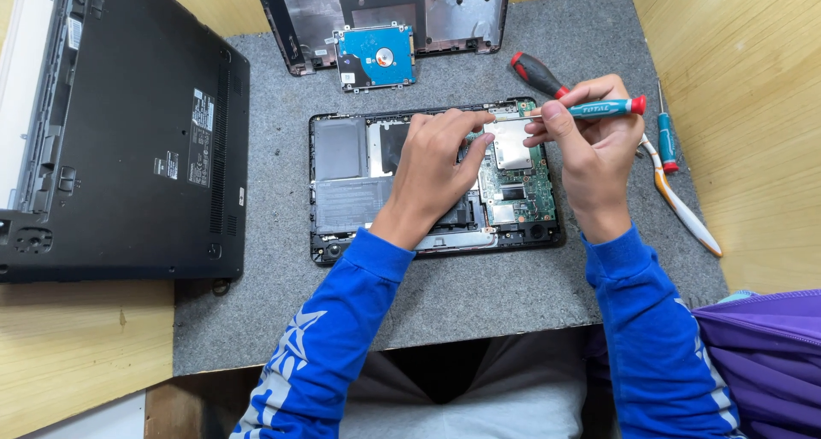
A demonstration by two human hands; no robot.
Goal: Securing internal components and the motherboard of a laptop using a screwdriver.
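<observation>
An opened small laptop [342, 182] lies bottom-up on a grey mat [479, 294], its green circuit board [530, 191] and flat battery exposed. My left hand [432, 170] rests on its middle, fingertips touching the board's upper edge beside a silver shield plate [511, 144]. My right hand [590, 148] hovers over the laptop's right end and grips a small teal screwdriver [609, 107] with a red cap, held sideways, tip pointing left toward the left fingertips.
A large black laptop [128, 131] lies bottom-up at the left. A removed cover [445, 11] and a blue-labelled hard drive [376, 56] sit at the back. A red-and-black screwdriver [537, 73], a thin teal screwdriver [667, 140] and a white-orange pry tool [684, 212] lie to the right.
</observation>
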